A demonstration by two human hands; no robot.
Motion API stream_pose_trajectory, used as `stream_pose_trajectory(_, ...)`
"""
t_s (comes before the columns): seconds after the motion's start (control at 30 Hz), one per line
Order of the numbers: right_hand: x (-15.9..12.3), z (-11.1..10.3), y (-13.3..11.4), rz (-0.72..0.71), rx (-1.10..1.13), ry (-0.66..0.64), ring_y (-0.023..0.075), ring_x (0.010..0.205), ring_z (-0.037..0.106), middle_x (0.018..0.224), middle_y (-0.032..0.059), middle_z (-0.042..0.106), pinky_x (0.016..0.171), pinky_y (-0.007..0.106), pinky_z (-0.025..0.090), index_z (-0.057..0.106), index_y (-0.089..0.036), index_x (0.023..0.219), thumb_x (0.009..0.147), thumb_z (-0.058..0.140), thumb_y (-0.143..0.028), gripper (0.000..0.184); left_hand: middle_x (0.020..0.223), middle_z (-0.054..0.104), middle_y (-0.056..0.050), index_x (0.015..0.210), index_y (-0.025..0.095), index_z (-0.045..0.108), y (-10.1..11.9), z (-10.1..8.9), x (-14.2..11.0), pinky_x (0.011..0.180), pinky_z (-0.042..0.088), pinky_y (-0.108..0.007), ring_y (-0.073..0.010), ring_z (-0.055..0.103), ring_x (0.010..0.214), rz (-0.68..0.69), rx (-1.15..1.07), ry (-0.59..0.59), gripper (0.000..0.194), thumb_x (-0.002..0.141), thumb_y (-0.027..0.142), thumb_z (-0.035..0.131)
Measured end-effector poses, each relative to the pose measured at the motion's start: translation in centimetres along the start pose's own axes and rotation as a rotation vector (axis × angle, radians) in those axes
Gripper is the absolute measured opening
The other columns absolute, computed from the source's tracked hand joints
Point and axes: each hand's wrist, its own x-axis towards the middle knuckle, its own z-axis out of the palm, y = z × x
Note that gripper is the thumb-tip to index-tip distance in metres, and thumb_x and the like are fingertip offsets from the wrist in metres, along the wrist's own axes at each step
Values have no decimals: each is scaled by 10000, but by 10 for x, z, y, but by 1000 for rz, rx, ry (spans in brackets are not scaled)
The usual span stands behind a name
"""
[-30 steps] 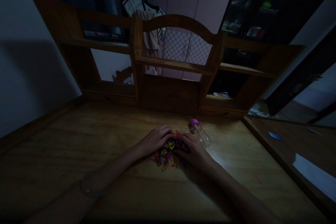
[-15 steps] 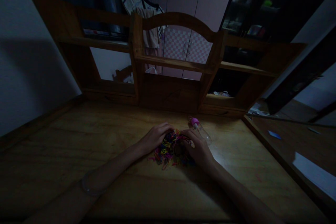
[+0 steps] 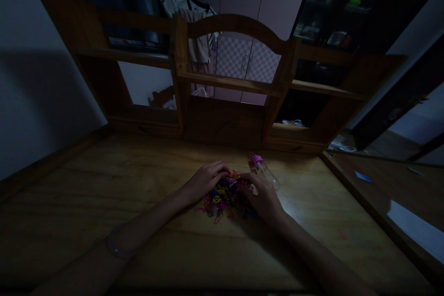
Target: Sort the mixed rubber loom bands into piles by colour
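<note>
A heap of small coloured rubber bands (image 3: 225, 199) lies on the wooden desk (image 3: 138, 185) in dim light. My left hand (image 3: 204, 180) rests on the heap's left edge with its fingers curled down into the bands. On the right edge, my right hand (image 3: 262, 196) curls its fingers into the heap too. What the fingers pinch cannot be seen. A clear small bottle with a pink cap (image 3: 263, 171) lies on its side just behind my right hand. A clear bangle (image 3: 116, 245) sits on my left forearm.
A wooden hutch with shelves (image 3: 229, 83) stands at the back of the desk. A white wall (image 3: 41, 78) is on the left. The desk's right edge (image 3: 350, 194) drops to a floor with scattered paper scraps (image 3: 362, 178).
Both hands shifted slightly within the heap; the right hand slid a little up and left, toward the bottle. The view tilted slightly.
</note>
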Motion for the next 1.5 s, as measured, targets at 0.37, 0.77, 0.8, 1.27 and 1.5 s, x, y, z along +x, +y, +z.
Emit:
stream_pose_trajectory(0.37,0,-2,-2,25,1,43,198,763,639,863,21,681,693,320,506,624,-239,969,860,636,-219,112,830,572,-7,840,191,593,1,1,0,735,415,-277,-157,560,804,-50,18,9,290,958,405,437)
stream_pose_trajectory(0.77,-1,-2,0,-4,-20,24,201,967,625,1022,37,683,856,335,478,603,-241,1129,890,483,-68,319,810,536,-1,798,180,559,2,0,0,729,392,-270,-142,529,778,-53,53,3,341,973,420,392)
stream_pose_trajectory(0.8,-1,-3,0,-8,-13,21,202,971,622,1024,35,679,861,338,477,605,-242,1119,874,493,-55,328,813,539,-1,799,179,560,2,0,0,733,393,-270,-142,529,780,-52,54,8,341,973,419,392)
stream_pose_trajectory(1.27,-1,-2,0,-10,-26,43,189,756,617,831,24,660,697,310,482,638,-227,925,858,646,-234,68,858,581,-18,817,177,621,6,-1,-1,734,434,-255,-149,554,806,-46,17,33,302,947,396,458)
stream_pose_trajectory(1.5,-1,-2,-2,-7,-30,38,201,762,641,848,40,688,686,325,494,649,-232,964,921,546,-246,112,849,572,-18,778,175,640,5,-1,-1,746,434,-257,-141,557,787,-21,22,38,341,945,412,462)
